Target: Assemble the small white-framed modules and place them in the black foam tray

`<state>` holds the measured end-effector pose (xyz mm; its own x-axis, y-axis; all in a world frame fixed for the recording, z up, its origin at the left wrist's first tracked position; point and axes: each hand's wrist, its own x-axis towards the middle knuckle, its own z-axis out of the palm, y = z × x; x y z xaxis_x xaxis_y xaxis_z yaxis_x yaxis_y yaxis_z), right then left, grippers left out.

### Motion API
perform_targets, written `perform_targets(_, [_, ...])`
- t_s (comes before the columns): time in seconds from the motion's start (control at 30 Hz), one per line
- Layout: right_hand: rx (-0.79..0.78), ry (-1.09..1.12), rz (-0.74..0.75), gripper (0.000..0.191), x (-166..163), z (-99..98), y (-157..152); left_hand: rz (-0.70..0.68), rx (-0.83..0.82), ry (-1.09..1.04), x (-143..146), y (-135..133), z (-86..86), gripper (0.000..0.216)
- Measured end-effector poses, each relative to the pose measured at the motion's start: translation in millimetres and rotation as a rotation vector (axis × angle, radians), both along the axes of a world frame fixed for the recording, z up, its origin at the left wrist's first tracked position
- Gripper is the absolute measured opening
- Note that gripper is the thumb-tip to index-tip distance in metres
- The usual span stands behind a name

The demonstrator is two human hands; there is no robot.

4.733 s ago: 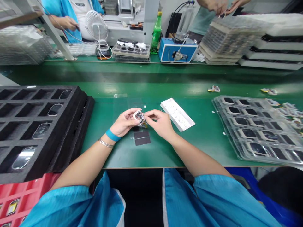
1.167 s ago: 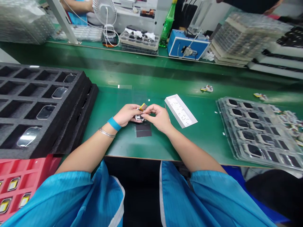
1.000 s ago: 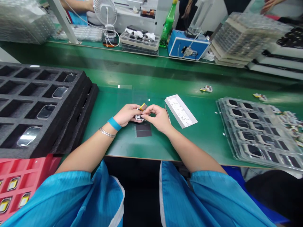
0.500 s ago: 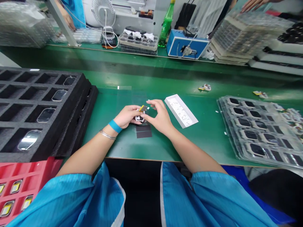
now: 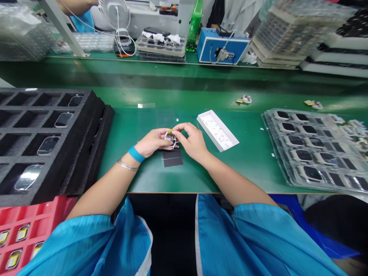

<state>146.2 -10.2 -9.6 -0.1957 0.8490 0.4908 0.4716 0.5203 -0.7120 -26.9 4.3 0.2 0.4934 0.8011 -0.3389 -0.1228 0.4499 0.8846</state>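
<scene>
Well, the weak spot is the thin yellow tab on the small silver-and-white component I'm holding. If my right fingertips pull it at a bad angle or pinch too hard, I think it could crease or tear. The part is tiny and my grip is tight around it, so a slip could drop it onto the dark film strip just below my hands, or onto the clear plastic sheet beyond them, where it might get scratched or pick up dust. A careless move of my right wrist could also knock the white tray close on my right.

My left hand is grasping the component between thumb and fingers, with the wrist low and a blue wristband and metal bangle on it. My right hand comes in from the near right, its fingers curled and pinched at the component's far edge, by the tab. Both hands are close together above the green bench, with the component between them.
</scene>
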Motion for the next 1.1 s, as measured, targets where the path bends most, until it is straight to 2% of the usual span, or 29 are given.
perform_targets(0.2, [-0.008,-0.039,-0.030,0.010,-1,-1.6,0,-0.050,-0.058,-0.044,0,1,2.2,0.032])
perform_targets(0.33, [-0.007,-0.045,-0.040,0.011,0,-2.1,1,-0.057,-0.035,-0.048,-1,1,2.5,0.039])
perform_targets(0.5, [0.036,-0.077,-0.047,0.012,-2,-5.6,1,0.031,0.003,0.055,4,-1,-2.7,0.030])
perform_targets(0.63, [0.133,-0.194,-0.053,0.015,-3,-10.2,0,0.114,0.001,0.098,8,-2,-3.0,0.022])
perform_targets(0.7, [0.187,-0.259,-0.046,0.018,-4,-12.2,0,0.127,-0.033,0.076,8,-1,-1.5,0.022])
perform_targets(0.8, [0.226,-0.309,-0.017,0.019,-4,-13.7,1,0.126,-0.140,-0.057,4,2,0.4,0.032])
perform_targets(0.87, [0.218,-0.298,0.015,0.018,-3,-13.4,1,0.141,-0.203,-0.161,1,4,0.7,0.038])
perform_targets(0.93, [0.188,-0.274,0.041,0.017,-2,-12.1,1,0.163,-0.209,-0.201,-2,5,0.4,0.035])
perform_targets(1.0, [0.145,-0.241,0.054,0.015,-1,-10.7,2,0.170,-0.157,-0.184,-4,6,-0.2,0.031])
perform_targets(1.1, [0.059,-0.124,0.050,0.008,0,-10.7,3,0.129,-0.041,-0.145,-4,4,-1.3,0.039])
